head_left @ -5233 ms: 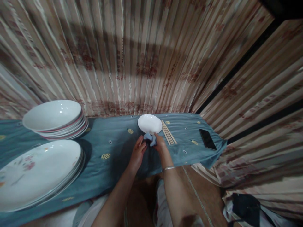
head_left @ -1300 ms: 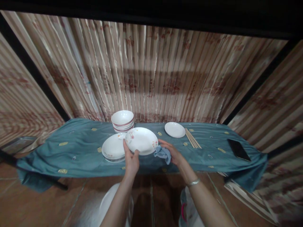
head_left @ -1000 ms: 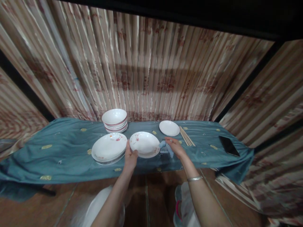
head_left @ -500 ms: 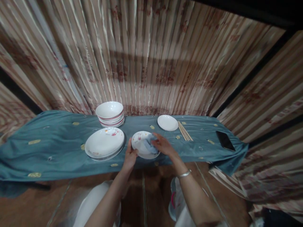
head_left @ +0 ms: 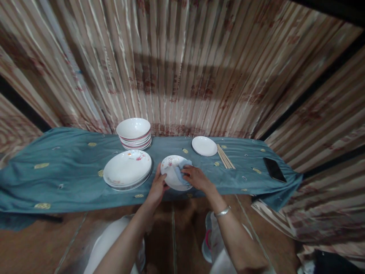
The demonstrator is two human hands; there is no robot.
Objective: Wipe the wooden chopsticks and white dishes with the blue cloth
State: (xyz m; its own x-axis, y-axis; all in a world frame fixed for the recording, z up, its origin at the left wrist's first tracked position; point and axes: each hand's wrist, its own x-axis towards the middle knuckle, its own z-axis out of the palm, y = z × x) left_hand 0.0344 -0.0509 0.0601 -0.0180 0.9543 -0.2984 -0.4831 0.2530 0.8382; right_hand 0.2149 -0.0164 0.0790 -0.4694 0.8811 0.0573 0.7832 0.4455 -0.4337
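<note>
A table (head_left: 76, 167) under a teal fabric cover printed with yellow pineapples stretched across the middle of the frame. Left of centre sat a stack of large white oval ceramic plates with floral rims (head_left: 127, 167); just behind it stood a stack of white round bowls with red bands (head_left: 134, 131). At the centre of the frame, the left hand's (head_left: 157, 185) fingers gripped the left edge of a smaller white ceramic plate with pink flowers (head_left: 171, 178). The right hand's (head_left: 196, 179) fingers were bunched around a crumpled light-blue cloth (head_left: 179, 173), which lay against that plate's right side. Right of centre, a plain white round plate (head_left: 204, 146) rested beside slim pale wooden sticks (head_left: 226, 156). Farther right lay a black rectangular phone (head_left: 274, 169).
</note>
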